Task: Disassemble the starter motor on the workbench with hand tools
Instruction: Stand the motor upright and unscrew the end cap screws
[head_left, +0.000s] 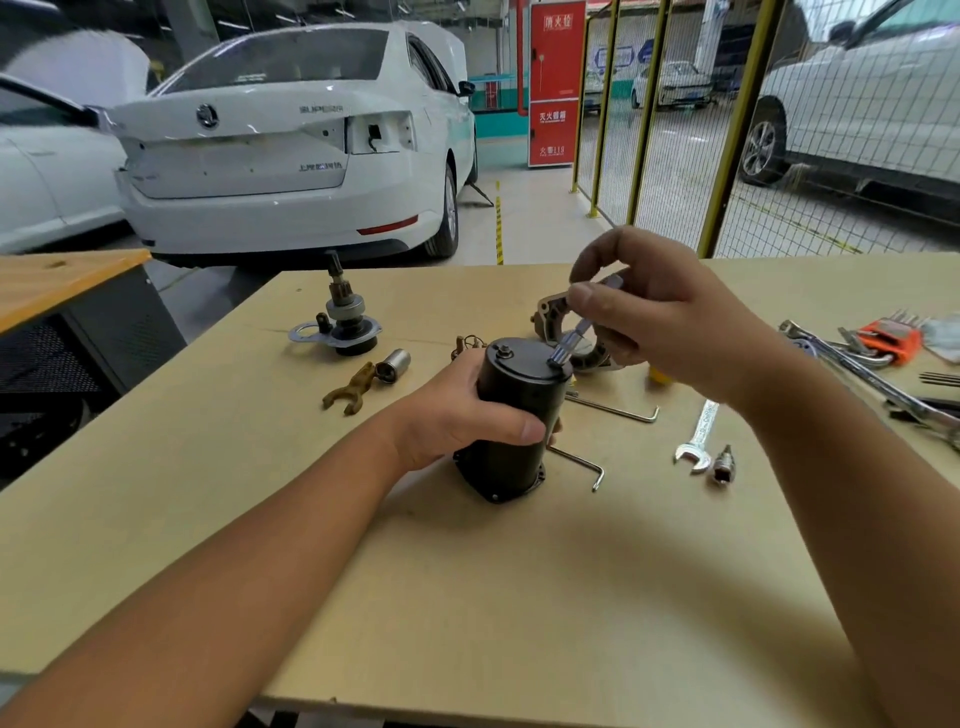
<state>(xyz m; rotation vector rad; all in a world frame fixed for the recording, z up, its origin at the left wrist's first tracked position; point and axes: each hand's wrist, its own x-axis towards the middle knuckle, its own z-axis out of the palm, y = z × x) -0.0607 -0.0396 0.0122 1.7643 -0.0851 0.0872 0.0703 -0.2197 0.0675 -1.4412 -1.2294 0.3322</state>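
Note:
The black cylindrical starter motor body stands upright on the workbench, flange down. My left hand grips it round the middle. My right hand pinches a silver socket driver between thumb and fingers. The driver's tip sits on a bolt at the right of the motor's top cap. A second nut shows on the left of the cap.
Removed parts lie behind: the drive pinion assembly, a brown shift fork, a small metal plunger, the nose housing. Two long bolts, an open-end spanner, a socket and a hex key set lie to the right.

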